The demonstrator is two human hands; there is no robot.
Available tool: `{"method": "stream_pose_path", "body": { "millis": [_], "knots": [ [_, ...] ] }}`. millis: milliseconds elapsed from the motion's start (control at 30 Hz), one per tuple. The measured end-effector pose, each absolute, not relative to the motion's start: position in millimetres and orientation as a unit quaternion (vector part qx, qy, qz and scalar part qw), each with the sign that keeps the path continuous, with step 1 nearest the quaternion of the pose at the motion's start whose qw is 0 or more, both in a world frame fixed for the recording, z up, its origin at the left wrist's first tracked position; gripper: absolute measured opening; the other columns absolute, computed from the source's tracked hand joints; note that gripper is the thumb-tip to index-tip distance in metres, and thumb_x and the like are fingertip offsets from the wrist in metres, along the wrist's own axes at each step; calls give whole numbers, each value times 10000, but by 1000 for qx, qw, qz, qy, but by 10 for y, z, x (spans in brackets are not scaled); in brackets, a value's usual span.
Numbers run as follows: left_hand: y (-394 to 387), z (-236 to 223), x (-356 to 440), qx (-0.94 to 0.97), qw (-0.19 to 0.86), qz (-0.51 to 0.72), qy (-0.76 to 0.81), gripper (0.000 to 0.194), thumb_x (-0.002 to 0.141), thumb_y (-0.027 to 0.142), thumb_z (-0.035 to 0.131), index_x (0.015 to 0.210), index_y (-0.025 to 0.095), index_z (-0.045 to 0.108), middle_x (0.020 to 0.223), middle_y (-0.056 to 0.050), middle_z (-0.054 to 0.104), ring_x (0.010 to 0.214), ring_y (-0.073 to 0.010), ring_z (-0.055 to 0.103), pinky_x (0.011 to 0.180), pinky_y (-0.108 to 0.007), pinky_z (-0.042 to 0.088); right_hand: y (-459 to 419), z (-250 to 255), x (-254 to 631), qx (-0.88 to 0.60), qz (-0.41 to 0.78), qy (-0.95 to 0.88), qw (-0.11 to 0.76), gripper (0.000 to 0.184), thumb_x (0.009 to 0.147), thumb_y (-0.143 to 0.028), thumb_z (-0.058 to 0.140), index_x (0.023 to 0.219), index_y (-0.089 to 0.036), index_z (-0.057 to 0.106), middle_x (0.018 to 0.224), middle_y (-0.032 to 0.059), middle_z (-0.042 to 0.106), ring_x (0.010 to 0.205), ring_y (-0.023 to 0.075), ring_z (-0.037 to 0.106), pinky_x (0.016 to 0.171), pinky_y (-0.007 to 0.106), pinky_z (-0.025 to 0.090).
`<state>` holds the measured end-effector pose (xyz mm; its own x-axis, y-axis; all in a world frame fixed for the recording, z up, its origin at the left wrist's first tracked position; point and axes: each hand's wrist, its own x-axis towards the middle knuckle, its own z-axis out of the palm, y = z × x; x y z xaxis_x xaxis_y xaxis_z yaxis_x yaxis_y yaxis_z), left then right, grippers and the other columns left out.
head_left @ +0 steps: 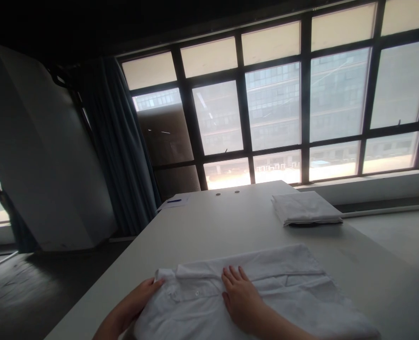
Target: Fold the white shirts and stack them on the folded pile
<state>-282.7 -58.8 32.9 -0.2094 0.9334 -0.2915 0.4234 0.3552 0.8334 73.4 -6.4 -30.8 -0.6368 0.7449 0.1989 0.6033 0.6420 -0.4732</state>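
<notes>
A white polo shirt [259, 295] lies folded on the near end of the table [209, 226], its collar [172, 275] toward the person, with the left hand [138, 298] against the collar side and the right hand [241, 302] flat on the shirt's front. The fingers [235, 276] of both hands look open and extended, and neither hand visibly grips the cloth. Uneven pressure from the right palm could drag the upper layer and crease it, while a push toward the left could carry the shirt close to the table's edge. There are two hands, one shirt, and one folded white cloth [306, 208] farther along the table. Near the far corner lie one sheet of paper [174, 203] and one blue pen [174, 200], and two round holes [227, 192] mark the tabletop.
</notes>
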Motion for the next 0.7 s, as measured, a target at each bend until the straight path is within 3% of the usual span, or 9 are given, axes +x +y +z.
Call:
{"method": "stream_pose_path", "body": {
  "millis": [100,200,267,400,533,633,700],
  "knots": [
    [-728,473,-2737,456,530,331,633,643,665,668,774,1126,225,709,1009,-70,773,1030,-325,710,942,-440,539,-40,-354,745,-377,196,-884,196,531,970,-266,414,1494,-195,468,1580,114,417,1487,317,301,1235,538,108],
    [-752,565,-2684,415,585,375,587,625,671,598,802,1144,202,699,1052,-84,765,1065,-347,700,968,-459,531,-40,-320,750,-379,214,-875,213,465,951,-243,453,1401,-228,573,1509,83,520,1458,299,345,1228,508,120],
    [-708,652,-2618,389,609,397,567,575,721,581,764,1129,182,696,1045,-90,761,1061,-349,702,960,-454,538,-58,-275,747,-388,216,-865,235,370,926,-262,512,1258,-248,676,1410,72,601,1387,290,421,1198,472,196],
    [-556,950,-2252,407,589,425,554,531,777,560,704,1118,153,682,1019,-92,753,1033,-325,705,939,-423,544,-35,-192,758,-429,233,-837,248,229,817,-299,659,1009,-226,760,1186,90,666,1167,277,535,1059,416,352],
    [-363,1193,-1584,477,550,419,542,550,817,566,643,1159,134,646,1012,-102,729,956,-300,705,830,-392,561,193,-124,858,-392,422,-777,254,190,759,-325,709,865,-172,749,972,62,714,1001,256,611,973,369,422],
    [-212,1127,-1006,503,567,431,490,532,817,530,671,1179,145,609,975,-82,704,881,-248,698,762,-330,552,449,-65,1032,-388,523,-716,253,338,891,-458,543,917,-166,713,832,46,725,808,211,663,781,332,510],
    [-130,954,-644,507,583,395,497,525,826,551,662,1188,179,583,900,-46,675,741,-200,681,616,-285,531,600,-39,1195,-401,546,-685,267,514,976,-546,322,1057,-168,661,886,77,732,764,188,682,708,320,533]
  ]
}}
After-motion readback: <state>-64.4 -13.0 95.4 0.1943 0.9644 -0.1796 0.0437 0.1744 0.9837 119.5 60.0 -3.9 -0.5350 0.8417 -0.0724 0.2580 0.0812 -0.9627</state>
